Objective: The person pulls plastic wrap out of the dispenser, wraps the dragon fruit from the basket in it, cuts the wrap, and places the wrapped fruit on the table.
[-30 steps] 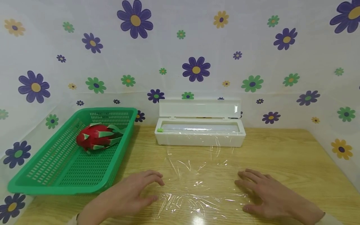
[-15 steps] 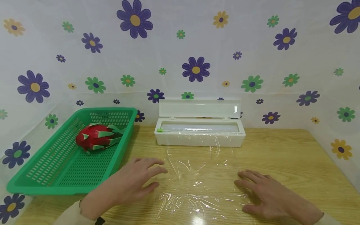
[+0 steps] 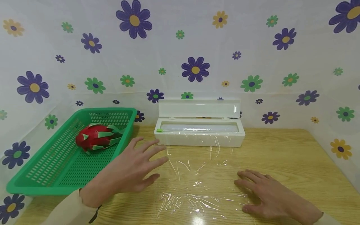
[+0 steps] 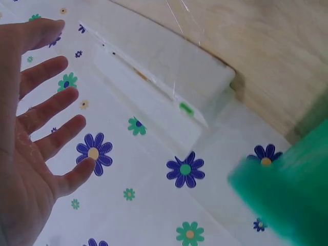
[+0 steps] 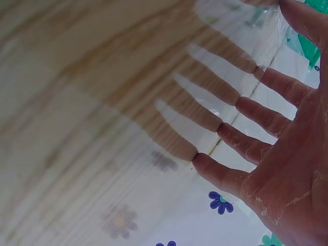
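A sheet of cling film [image 3: 194, 175] stretches from the white dispenser box [image 3: 199, 139] forward over the table, wrinkled at its near end. The box's lid stands up, and the film roll [image 3: 197, 127] shows inside. A green slide cutter [image 3: 159, 130] sits at the left of its front edge. My left hand [image 3: 137, 167], fingers spread and holding nothing, hovers between the basket and the film's left edge; the left wrist view shows its bare palm [image 4: 25, 179]. My right hand [image 3: 268, 193] rests its fingertips on the table at the film's right edge; their reflections meet them in the right wrist view.
A green plastic basket [image 3: 53, 190] stands at the left of the wooden table [image 3: 284, 150], with a red dragon fruit [image 3: 95, 137] lying in it. My left forearm passes in front of its right corner. A flower-print cloth [image 3: 197, 37] backs the table.
My left hand has moved away from the near end of the film, forward toward the dispenser box, and its fingers have spread. My right hand has stayed in place.
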Demonstrator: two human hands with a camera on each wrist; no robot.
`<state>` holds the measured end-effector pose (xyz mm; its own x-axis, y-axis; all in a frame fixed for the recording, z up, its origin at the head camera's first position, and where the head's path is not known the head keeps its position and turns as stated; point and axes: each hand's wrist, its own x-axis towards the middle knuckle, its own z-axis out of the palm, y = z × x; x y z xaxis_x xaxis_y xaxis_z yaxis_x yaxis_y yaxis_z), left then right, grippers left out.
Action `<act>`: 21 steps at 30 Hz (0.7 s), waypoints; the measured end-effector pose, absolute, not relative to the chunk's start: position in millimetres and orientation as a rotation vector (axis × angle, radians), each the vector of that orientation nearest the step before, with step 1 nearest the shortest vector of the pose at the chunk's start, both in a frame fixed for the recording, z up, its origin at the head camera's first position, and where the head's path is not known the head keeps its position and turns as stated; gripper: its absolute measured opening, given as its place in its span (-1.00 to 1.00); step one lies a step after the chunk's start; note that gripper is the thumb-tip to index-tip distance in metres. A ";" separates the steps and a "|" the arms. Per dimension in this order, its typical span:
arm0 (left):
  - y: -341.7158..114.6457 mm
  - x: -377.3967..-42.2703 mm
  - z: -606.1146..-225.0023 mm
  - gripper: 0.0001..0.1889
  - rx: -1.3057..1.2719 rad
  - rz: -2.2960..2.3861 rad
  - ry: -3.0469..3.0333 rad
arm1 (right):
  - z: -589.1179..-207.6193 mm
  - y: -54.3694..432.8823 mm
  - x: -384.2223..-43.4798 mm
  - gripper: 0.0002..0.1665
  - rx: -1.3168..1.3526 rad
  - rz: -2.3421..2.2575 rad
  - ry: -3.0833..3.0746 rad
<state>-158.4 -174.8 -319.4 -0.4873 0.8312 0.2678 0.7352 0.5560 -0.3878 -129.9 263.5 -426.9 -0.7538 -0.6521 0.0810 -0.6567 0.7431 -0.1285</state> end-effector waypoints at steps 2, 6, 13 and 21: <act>-177.4 -163.4 -315.8 -0.45 -1.258 0.314 -2.344 | -426.3 263.5 -130.1 -0.15 1.089 0.230 -2.912; -184.1 -175.0 -308.3 -0.43 -1.216 0.310 -2.308 | -425.3 263.9 -130.1 -0.14 1.080 0.224 -2.922; -196.5 -188.7 -293.4 -0.43 -1.120 0.299 -2.343 | -425.3 264.3 -129.9 -0.16 1.085 0.200 -2.911; -218.0 -206.2 -277.4 -0.46 -1.071 0.265 -2.340 | -423.5 263.0 -130.4 -0.16 1.082 0.229 -2.939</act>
